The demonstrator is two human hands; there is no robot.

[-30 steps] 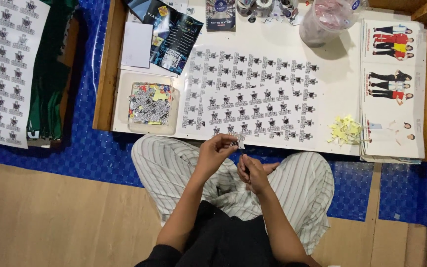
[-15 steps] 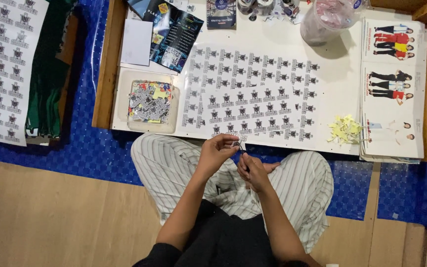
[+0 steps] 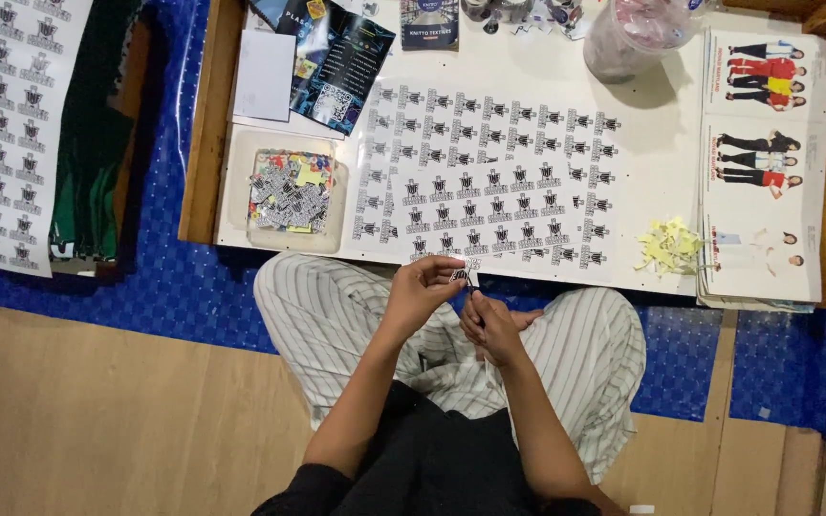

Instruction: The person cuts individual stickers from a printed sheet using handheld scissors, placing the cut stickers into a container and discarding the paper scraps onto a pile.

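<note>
A small black-and-white cut-out sticker (image 3: 470,275) remains pinched between left hand (image 3: 423,291) and right hand (image 3: 491,327) at frame centre, barely shifted.

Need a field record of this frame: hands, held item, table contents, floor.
left hand: pinches a small sticker at the table edge
right hand: just under the sticker, fingertips at it
posture: seated at a low table, striped trousers
sticker sheet: flat on table, rows of dark motifs
tray: left of sheet, holds cut stickers
yellow scraps: right of sheet
picture sheets: stacked at table's right end
floor: blue mat, second sticker sheet at left
</note>
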